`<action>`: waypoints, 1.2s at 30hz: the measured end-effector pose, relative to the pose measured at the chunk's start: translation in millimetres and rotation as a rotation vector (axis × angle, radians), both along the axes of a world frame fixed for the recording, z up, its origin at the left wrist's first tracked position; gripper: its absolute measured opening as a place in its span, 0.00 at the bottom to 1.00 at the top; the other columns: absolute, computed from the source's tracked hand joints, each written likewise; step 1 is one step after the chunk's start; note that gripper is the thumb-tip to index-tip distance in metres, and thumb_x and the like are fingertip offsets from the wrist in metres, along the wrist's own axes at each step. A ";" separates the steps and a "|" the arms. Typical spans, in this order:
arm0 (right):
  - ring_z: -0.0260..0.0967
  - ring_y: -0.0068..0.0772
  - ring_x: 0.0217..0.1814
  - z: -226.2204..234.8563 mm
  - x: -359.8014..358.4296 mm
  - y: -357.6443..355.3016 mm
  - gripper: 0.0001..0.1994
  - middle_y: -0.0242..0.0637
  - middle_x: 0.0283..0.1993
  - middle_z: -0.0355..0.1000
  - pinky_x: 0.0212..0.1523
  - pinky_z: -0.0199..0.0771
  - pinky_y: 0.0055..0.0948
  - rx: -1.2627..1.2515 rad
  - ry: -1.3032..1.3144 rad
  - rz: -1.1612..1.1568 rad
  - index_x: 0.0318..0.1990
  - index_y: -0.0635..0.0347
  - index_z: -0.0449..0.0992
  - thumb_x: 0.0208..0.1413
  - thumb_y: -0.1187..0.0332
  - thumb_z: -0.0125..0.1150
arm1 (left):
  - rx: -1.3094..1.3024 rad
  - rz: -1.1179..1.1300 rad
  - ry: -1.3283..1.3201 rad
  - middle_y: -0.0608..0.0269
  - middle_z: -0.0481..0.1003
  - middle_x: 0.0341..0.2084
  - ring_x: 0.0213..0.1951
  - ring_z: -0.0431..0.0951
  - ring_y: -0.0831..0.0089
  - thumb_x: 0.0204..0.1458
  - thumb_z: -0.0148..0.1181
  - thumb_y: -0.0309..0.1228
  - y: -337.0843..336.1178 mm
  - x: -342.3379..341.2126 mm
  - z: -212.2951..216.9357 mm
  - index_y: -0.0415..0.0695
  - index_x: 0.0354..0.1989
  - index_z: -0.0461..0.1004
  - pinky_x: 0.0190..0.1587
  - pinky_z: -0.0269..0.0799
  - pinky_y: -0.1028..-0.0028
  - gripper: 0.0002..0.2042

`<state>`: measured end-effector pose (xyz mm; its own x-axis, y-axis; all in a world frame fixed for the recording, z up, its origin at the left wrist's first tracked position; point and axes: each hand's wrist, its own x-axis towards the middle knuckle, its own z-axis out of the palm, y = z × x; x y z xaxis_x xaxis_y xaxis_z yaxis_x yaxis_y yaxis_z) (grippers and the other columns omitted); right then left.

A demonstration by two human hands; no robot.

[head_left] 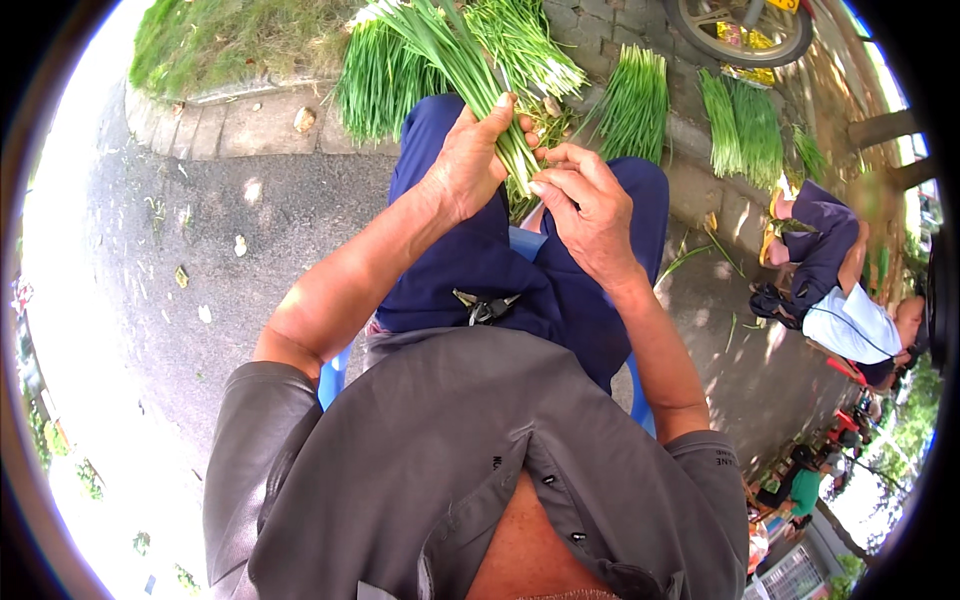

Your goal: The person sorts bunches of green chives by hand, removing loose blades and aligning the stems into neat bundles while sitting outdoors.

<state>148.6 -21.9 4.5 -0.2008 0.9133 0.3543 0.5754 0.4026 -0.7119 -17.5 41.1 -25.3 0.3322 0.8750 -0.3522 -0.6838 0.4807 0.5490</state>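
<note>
My left hand [474, 158] is closed round a bunch of long green chives [455, 55], with the thumb lying along the stems. The leaves slant up and away to the left, and the pale stem ends point down toward me. At those ends my right hand [587, 205] pinches with thumb and forefinger, its other fingers curled. Whether it grips one stem or several is too small to tell. Beyond my knees lie more chive bundles: one [388, 85] behind the held bunch, another [525, 45] past it, and a third [636, 100] to the right.
I sit on a blue stool [642, 400]. Further right are more green bundles [745, 120], a motorbike wheel [742, 30] and a seated person [850, 310]. A stone curb [250, 125] and grass [230, 50] lie at the far left. Loose leaves [690, 262] are scattered on the pavement.
</note>
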 end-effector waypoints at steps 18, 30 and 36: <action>0.77 0.40 0.43 -6.0 -4.3 -5.8 0.05 0.39 0.46 0.75 0.44 0.76 0.34 -0.183 0.150 -0.068 0.35 0.63 0.79 0.50 0.74 0.67 | -0.026 0.018 -0.001 0.63 0.72 0.35 0.38 0.75 0.70 0.67 0.51 0.37 0.1 0.4 4.2 0.45 0.52 0.65 0.46 0.77 0.63 0.12; 0.76 0.27 0.37 -6.0 -5.9 -5.0 0.07 0.39 0.45 0.76 0.38 0.77 0.25 -0.168 0.341 0.009 0.40 0.65 0.76 0.55 0.77 0.66 | -0.042 0.017 -0.146 0.62 0.71 0.34 0.37 0.74 0.68 0.67 0.50 0.36 10.6 -10.2 -2.8 0.43 0.51 0.65 0.49 0.77 0.57 0.12; 0.75 0.22 0.36 -4.0 0.1 -5.0 0.08 0.36 0.39 0.76 0.38 0.76 0.23 -0.268 0.399 -0.024 0.41 0.65 0.76 0.56 0.77 0.67 | -0.054 0.005 -0.209 0.61 0.70 0.35 0.37 0.73 0.67 0.67 0.50 0.36 12.2 -12.0 -3.6 0.43 0.51 0.65 0.49 0.76 0.58 0.12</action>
<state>148.6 -26.9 0.6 -0.0745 0.9857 0.1512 0.2430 0.1650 -0.9559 -29.5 53.4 -28.9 0.3984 0.8585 -0.3228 -0.7828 0.5017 0.3682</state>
